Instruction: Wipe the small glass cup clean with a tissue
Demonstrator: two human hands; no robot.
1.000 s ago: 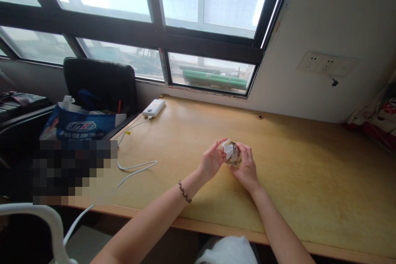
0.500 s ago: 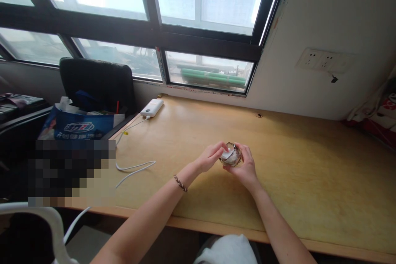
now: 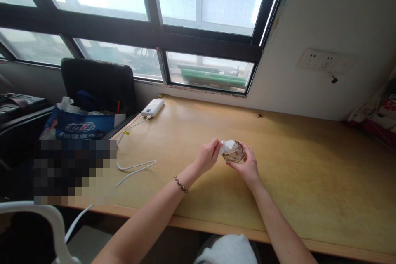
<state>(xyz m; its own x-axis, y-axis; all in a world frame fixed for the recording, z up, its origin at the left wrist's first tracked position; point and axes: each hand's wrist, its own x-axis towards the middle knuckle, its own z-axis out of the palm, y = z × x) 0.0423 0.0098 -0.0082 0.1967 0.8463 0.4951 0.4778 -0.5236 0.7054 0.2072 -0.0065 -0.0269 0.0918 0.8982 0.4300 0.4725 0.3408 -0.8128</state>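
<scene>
My right hand (image 3: 248, 165) is wrapped round the side of a faceted, see-through glass cup (image 3: 235, 156) with dark edges. The cup is tilted toward me and its opening shows. A crumpled white tissue (image 3: 228, 146) lies at the cup's left rim, partly over the opening. My left hand (image 3: 210, 156) pinches the tissue's left end, just outside the rim. The fingertips of the right hand behind the glass are partly hidden.
Both hands are above a wooden table (image 3: 293, 181). A white power bank (image 3: 152, 107) with a white cable (image 3: 136, 168) lies at the table's far left. A blue bag (image 3: 82, 126) rests on a black chair (image 3: 99, 78). Wall sockets (image 3: 320, 60) are at the right.
My left hand has closed on the tissue and drawn it up and left, from inside the cup to its rim. My right hand still holds the cup, slightly shifted right.
</scene>
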